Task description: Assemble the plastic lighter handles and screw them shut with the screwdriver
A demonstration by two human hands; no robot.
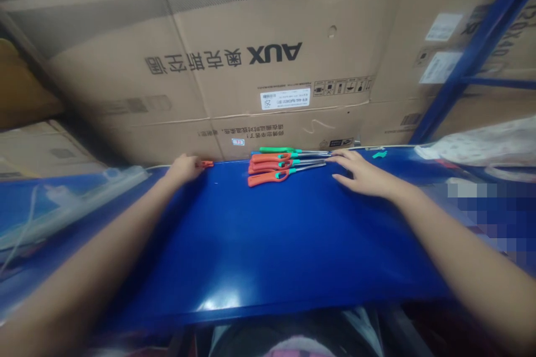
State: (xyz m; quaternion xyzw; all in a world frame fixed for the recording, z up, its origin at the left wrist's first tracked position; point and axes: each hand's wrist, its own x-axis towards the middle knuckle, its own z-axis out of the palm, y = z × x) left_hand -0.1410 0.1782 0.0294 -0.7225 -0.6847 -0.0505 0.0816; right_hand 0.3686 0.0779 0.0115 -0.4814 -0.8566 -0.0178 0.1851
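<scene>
glossy blue tabletop (301, 245), slim metal-tipped lighters (268, 165)

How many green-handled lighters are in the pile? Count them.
1: the green-handled lighter lies at the back of the pile, nearest the cardboard box. Others may be hidden underneath.

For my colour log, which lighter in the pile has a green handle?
The green-handled lighter is the rearmost one, beside the large carton; the handles clearly visible in front of it are orange-red.

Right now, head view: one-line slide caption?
Left hand closed on an orange item, right hand beside the metal nozzles of lighters on a blue table.
</scene>
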